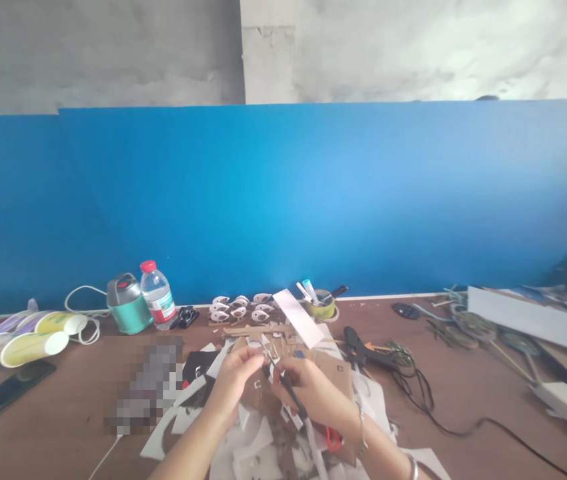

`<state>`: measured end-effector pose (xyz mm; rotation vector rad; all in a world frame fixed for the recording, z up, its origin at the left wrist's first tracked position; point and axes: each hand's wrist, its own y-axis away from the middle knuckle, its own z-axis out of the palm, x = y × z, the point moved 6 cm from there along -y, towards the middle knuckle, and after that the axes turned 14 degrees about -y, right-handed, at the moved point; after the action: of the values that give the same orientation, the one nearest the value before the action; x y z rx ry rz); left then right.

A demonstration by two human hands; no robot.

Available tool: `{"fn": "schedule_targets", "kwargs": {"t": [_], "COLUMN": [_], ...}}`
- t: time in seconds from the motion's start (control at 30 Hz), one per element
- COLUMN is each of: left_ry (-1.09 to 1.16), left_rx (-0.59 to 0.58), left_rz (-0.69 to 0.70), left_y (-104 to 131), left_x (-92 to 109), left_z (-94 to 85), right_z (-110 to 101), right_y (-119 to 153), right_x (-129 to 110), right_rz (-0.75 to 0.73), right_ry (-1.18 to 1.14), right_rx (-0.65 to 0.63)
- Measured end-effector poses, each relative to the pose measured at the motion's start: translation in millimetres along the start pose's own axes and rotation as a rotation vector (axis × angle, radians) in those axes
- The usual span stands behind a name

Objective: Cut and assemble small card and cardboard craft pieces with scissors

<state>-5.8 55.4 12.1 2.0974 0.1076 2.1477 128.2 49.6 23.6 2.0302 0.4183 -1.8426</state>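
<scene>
My left hand [238,373] is closed in a pinch above the cluttered middle of the table. Whatever small piece lies between its thumb and finger is too blurred to name. Close beside it, my right hand [308,387] grips a slender dark tool [291,392], whose tip points at the left fingertips. The tool's kind does not show clearly. Below both hands spread white paper scraps [253,445] and brown cardboard pieces [336,373]. A red loop [332,439] shows under my right wrist.
Small white curved shapes [238,312] stand in rows at the back, near a tape roll [321,308] holding markers. A black glue gun [368,352] with a cord lies right. Left are a water bottle [158,297], a teal device [131,307] and paper cups [33,348].
</scene>
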Motion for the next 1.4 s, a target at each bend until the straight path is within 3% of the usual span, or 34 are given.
{"fn": "schedule_targets", "kwargs": {"t": [0.23,1.0,1.2,1.4], "left_ry": [0.001,-0.022,-0.016,0.03], "left_rx": [-0.053,-0.049,0.048,0.17], "left_rz": [-0.033,0.011,-0.03,-0.021], "left_y": [0.4,-6.4,-4.5,1.0], "left_x": [-1.3,-7.8,-10.8,-8.6], "left_z": [1.1,-2.6,-4.0,-3.6], "right_z": [0.8,-9.3,-11.7,7.5], "right_y": [-1.6,2.6,1.3,-3.2], "right_x": [6.4,-1.0,2.9,12.5], "right_rz": [0.008,0.034,0.074,0.015], "right_ry": [0.019,0.095,0.102,-0.138], "right_rx": [-0.016,-0.039,0.033,-0.037]}}
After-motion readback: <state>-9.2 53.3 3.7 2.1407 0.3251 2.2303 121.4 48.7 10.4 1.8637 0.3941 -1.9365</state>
